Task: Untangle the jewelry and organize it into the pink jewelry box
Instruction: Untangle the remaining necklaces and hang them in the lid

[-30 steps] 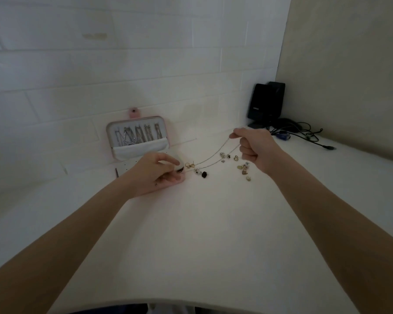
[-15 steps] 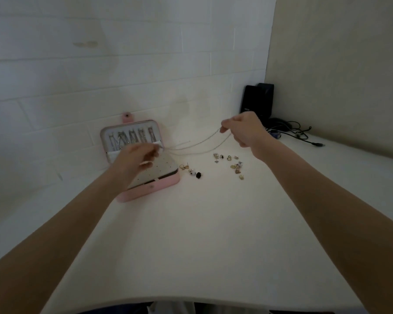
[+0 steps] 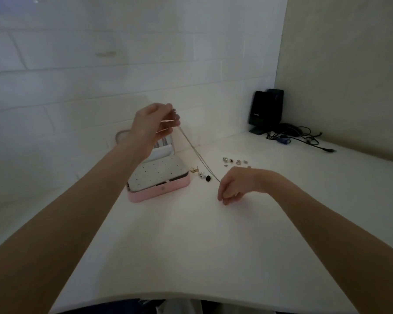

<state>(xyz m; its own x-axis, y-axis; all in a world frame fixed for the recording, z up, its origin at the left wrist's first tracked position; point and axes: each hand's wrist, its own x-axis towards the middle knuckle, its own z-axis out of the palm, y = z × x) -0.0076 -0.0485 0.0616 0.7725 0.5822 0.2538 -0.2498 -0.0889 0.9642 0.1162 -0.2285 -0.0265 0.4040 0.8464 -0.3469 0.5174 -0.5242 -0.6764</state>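
A: What was the condition of the box (image 3: 159, 191)?

B: It was pink, open, and lay on the white table by the wall. Its lid stood upright at the back, with pieces hanging inside. A white dotted pad lay over the base.

A: And the chain (image 3: 197, 155)?

B: It was thin and silver-toned. It ran taut on a slant from a raised point above the box down to a low point right of it.

A: And loose items?

B: Earrings (image 3: 201, 174) lay just right of the box. Charms (image 3: 235, 161) lay farther right, apart from them.
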